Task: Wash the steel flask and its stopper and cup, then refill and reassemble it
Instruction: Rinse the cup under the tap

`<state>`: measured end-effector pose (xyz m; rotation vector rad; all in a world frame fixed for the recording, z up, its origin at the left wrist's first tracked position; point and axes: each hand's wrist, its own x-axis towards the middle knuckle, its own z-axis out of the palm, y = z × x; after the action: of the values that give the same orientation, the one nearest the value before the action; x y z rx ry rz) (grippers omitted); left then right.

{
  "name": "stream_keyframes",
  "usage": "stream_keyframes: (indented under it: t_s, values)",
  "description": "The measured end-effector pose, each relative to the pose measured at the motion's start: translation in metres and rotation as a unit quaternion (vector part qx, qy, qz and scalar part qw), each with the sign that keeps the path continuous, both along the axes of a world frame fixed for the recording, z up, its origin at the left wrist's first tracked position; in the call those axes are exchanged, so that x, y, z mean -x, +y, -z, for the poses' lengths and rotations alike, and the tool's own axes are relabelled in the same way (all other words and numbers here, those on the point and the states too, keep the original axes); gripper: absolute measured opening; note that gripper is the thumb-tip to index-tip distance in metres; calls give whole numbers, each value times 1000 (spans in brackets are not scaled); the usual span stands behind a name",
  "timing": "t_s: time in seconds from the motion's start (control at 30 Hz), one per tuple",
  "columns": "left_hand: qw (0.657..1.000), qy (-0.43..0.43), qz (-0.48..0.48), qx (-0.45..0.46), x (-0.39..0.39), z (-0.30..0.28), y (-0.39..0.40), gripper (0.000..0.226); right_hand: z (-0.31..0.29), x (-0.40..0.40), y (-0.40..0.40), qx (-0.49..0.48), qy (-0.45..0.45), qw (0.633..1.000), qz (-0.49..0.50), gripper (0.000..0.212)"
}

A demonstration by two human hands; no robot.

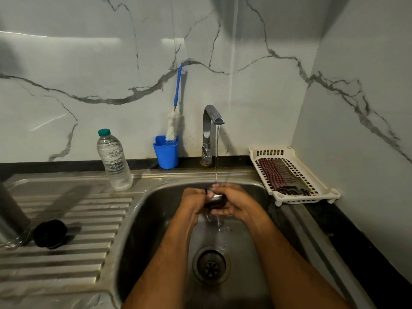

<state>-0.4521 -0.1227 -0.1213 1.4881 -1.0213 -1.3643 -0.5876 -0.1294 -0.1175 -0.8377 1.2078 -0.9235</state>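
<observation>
Both hands curl around the steel cup (216, 197) under the tap's stream – the left hand (194, 200) and right hand (231, 204) together. Wet metal may slip and drop into the sink (156, 219). The stopper (50, 234) and flask (11, 221) wait at the left on the worktop. No readable writing anywhere.

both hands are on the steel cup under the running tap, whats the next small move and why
Probably turn the steel cup a little in the stream so water reaches its other side. Both the left hand and right hand wrap it under the tap, hiding most of its surface, and only a thin stream lands on it. The black stopper and flask wait on the drainboard.
</observation>
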Motion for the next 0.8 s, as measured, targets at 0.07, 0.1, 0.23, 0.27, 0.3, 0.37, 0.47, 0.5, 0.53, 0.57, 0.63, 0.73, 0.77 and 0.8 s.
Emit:
stream_keyframes:
  t_s: [0.07,0.1,0.23,0.27,0.3,0.37,0.47,0.5,0.53,0.57,0.63,0.73,0.77,0.8]
  values:
    - [998,-53,16,37,4,4,-3,21,-1,0,-1,-9,-32,999,7,14]
    - [996,-70,27,47,4,4,-2,24,0,-1,-2,-16,-43,999,8,16]
    - [999,-7,39,22,0,-1,-2,15,4,0,-2,13,-14,1000,-1,26]
    - [999,31,22,3,-1,0,-4,20,4,0,-2,27,1,1000,-9,26]
    - [998,56,1,-11,-2,1,-5,21,4,0,-1,35,8,999,-15,26]
    - [997,67,-19,-18,-1,0,-5,16,4,0,-1,36,3,999,-20,28]
    - [992,115,-35,-44,-2,-1,-6,17,1,3,1,27,-36,999,-21,38]
    - [987,138,-48,-61,-3,-1,-6,17,0,5,2,29,-46,998,-23,42]
    - [981,164,-62,-81,-5,-1,-6,17,-1,6,3,35,-47,998,-26,46]
    - [976,181,-74,-100,-7,0,-6,17,-2,7,4,45,-36,998,-28,49]
    - [972,181,-79,-130,-9,2,-7,20,-5,5,7,73,17,997,-30,50]
    - [978,137,-73,-142,-9,6,-9,21,-3,3,8,124,101,987,-13,57]
    - [979,131,-71,-141,-9,7,-10,22,-1,3,7,145,130,981,-6,60]
    - [977,144,-67,-141,-9,7,-11,24,0,3,5,165,161,973,-1,63]
